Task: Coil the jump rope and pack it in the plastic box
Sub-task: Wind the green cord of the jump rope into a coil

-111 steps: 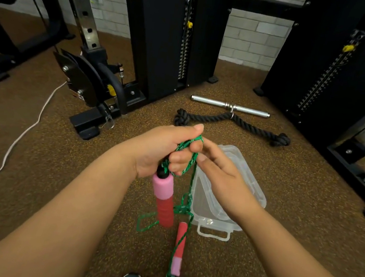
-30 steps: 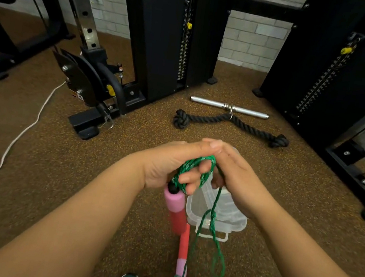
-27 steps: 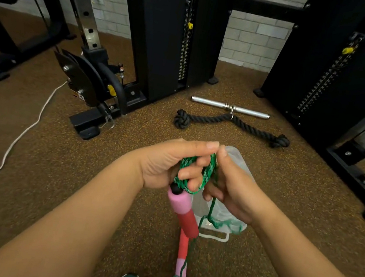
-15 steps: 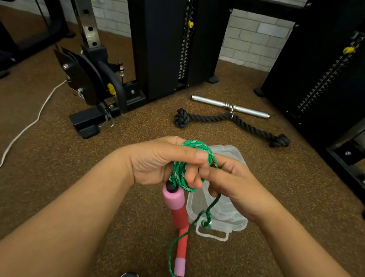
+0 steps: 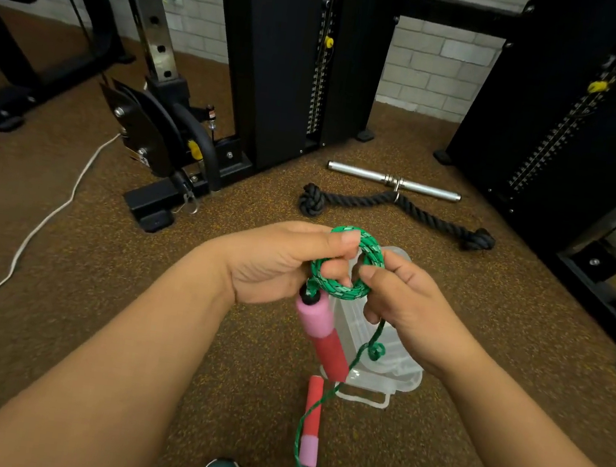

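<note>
Gym floor [image 5: 57,278] | both hands [image 5: 275,264] [image 5: 403,304] closed around green rope coil [image 5: 349,264] | above plastic box [image 5: 387,361]

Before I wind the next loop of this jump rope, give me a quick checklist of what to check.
1. Coil pinched by left hand: ok.
2. Right hand on the coil, ready to feed rope: ok.
3. Upper handle hanging free below the left hand: ok.
4. Loose rope free of snags: not ok, a small kink shows near the plastic box.
5. Second handle wound in: not ok, it lies on the floor.
6. Box open and empty: cannot tell.
</note>
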`<state>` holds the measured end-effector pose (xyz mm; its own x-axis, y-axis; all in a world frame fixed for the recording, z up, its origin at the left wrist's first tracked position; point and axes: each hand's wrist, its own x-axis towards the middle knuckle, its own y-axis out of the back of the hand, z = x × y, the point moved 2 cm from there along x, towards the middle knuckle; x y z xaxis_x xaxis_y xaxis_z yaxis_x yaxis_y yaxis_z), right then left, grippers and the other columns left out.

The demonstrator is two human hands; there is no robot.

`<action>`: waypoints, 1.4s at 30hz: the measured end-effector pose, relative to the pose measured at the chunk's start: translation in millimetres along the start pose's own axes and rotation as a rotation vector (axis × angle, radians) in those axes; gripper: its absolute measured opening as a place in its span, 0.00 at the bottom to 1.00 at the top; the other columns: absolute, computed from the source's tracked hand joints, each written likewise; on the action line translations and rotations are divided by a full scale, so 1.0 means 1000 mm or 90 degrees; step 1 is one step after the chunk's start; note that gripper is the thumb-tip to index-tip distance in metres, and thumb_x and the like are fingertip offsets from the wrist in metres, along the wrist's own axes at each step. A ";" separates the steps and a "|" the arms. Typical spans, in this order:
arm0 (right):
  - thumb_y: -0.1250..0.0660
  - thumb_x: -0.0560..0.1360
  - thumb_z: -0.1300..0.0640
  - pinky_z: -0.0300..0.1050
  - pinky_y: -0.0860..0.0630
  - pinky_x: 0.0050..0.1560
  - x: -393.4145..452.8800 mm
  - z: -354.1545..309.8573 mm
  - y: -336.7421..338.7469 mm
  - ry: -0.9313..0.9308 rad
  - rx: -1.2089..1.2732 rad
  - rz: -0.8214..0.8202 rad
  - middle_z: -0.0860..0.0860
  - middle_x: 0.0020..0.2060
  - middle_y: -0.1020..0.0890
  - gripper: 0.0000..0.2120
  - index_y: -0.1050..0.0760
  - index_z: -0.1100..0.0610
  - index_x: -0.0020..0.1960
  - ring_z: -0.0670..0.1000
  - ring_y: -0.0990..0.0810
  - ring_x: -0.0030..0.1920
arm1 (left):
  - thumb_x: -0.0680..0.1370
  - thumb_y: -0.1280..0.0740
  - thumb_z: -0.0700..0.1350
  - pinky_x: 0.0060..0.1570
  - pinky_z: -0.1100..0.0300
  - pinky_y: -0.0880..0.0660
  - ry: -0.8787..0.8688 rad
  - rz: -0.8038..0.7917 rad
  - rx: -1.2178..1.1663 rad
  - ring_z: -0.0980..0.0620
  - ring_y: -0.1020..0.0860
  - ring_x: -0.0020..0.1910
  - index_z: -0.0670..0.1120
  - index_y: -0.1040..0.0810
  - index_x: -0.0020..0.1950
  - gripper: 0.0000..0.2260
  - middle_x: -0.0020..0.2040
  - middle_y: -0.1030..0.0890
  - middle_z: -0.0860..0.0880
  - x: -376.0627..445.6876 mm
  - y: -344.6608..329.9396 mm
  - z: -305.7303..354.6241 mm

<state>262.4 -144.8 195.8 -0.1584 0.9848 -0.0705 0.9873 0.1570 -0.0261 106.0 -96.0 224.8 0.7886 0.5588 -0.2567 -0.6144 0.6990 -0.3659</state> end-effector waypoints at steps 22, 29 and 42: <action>0.39 0.78 0.59 0.36 0.29 0.30 0.001 0.001 0.017 0.036 -0.068 0.098 0.43 0.30 0.23 0.08 0.22 0.56 0.53 0.41 0.30 0.26 | 0.80 0.41 0.52 0.44 0.59 0.32 -0.053 0.179 -0.062 0.54 0.31 0.30 0.47 0.28 0.37 0.14 0.22 0.34 0.54 0.009 -0.013 0.009; 0.44 0.80 0.49 0.45 0.33 0.33 -0.009 0.035 0.020 0.021 -0.484 0.131 0.44 0.27 0.28 0.10 0.23 0.45 0.49 0.44 0.30 0.28 | 0.80 0.39 0.50 0.27 0.70 0.38 -0.108 0.415 -0.225 0.59 0.38 0.23 0.43 0.23 0.49 0.11 0.25 0.27 0.56 0.005 0.010 0.014; 0.45 0.79 0.44 0.43 0.32 0.35 -0.023 -0.001 -0.039 0.252 -0.560 -0.027 0.45 0.32 0.29 0.12 0.33 0.50 0.42 0.45 0.29 0.35 | 0.76 0.38 0.61 0.43 0.56 0.33 -0.080 0.508 0.305 0.47 0.27 0.42 0.49 0.19 0.33 0.20 0.42 0.21 0.41 0.002 0.006 0.009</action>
<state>227.7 -173.9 199.2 -0.3369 0.9055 0.2580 0.6645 0.0345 0.7465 103.2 -86.7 230.6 0.1381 0.9766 -0.1649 -0.9394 0.1819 0.2907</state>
